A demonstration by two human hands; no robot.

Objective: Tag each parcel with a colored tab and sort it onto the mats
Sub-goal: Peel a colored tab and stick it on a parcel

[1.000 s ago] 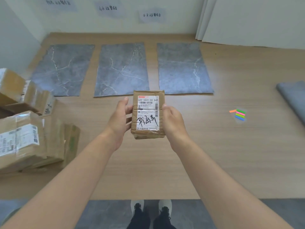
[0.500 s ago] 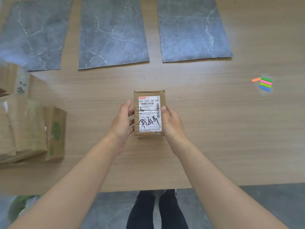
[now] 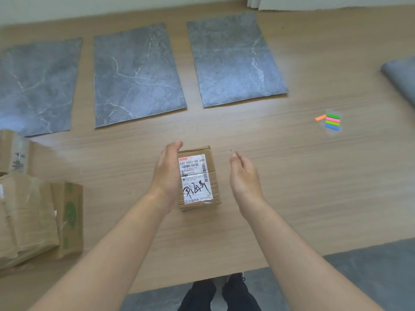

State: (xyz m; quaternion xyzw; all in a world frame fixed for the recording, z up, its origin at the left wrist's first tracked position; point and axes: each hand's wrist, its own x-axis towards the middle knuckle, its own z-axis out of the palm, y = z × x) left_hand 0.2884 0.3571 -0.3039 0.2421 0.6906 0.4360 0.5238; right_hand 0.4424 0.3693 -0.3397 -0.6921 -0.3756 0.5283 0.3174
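Parcel (image 3: 197, 180) on table (image 3: 292, 187), before middle mat (image 3: 139, 75). Left hand (image 3: 167, 173) lies nearly straight along its left side; right hand (image 3: 243, 176) apart, loose, empty. Small stiff cardboard, likely light; grip long sides

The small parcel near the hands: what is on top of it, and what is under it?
On top of the parcel lies a white shipping label with black handwriting, and nothing else. It rests on the wooden table, so its underside is hidden.
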